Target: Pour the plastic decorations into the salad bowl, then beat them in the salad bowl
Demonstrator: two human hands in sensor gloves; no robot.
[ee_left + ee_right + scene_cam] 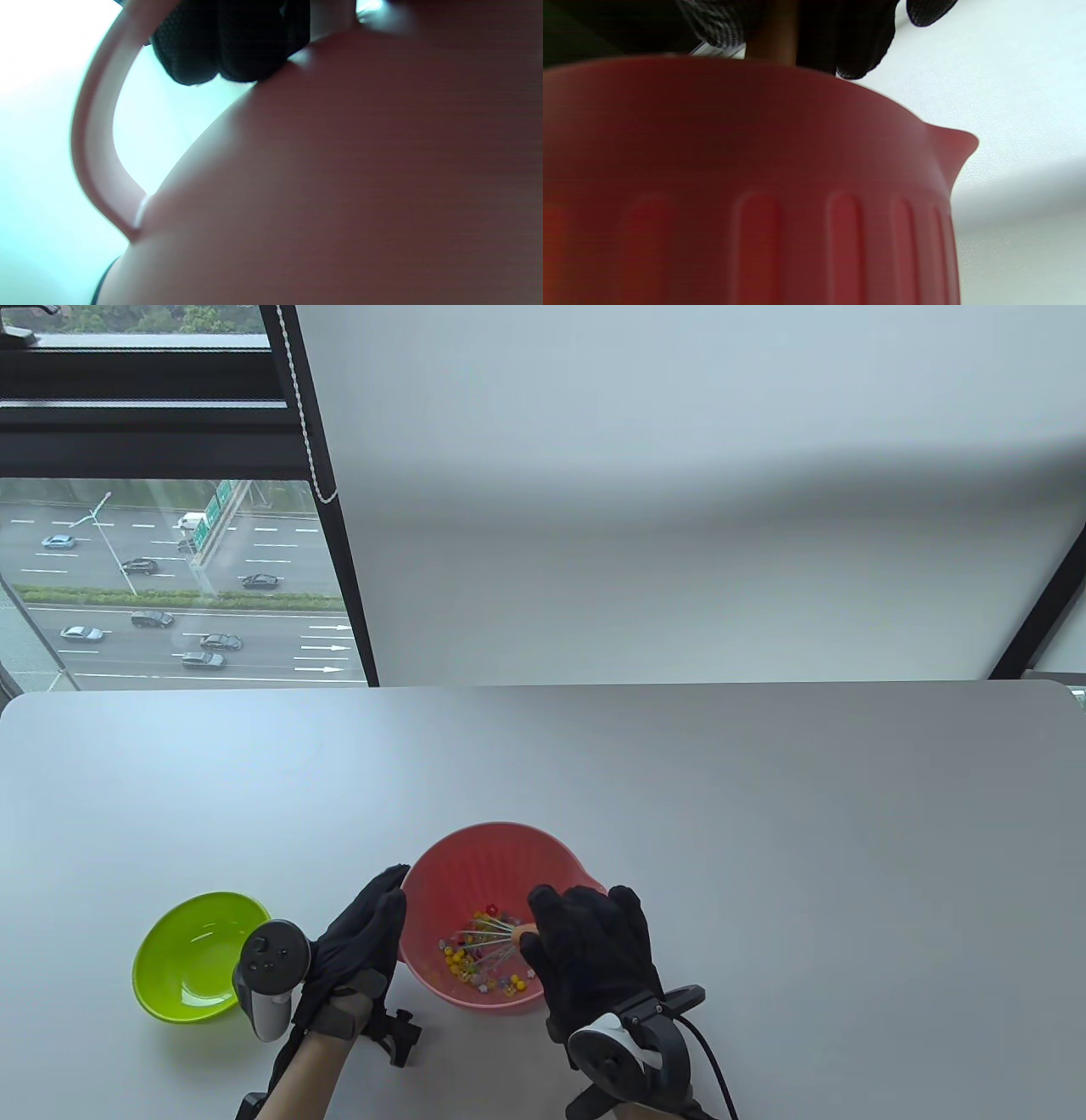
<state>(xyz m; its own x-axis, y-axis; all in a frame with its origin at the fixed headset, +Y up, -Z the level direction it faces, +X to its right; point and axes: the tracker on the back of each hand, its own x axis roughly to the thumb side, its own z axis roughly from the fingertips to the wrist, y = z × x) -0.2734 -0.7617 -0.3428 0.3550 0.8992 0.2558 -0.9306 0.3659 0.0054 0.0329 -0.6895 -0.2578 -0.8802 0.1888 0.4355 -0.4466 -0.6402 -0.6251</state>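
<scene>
The pink salad bowl stands near the table's front edge with small coloured plastic decorations lying in its bottom. A wire whisk with an orange handle reaches down among them. My right hand grips the whisk handle over the bowl's right rim. My left hand lies with straight fingers against the bowl's left outer wall. In the left wrist view the fingertips touch the bowl's wall beside its handle loop. The right wrist view shows the bowl's ribbed outside and its spout, with the handle held above the rim.
A green bowl with nothing in it sits left of my left hand. The white table stretches far behind and to the right of the pink bowl. A window and a white wall lie beyond the table's back edge.
</scene>
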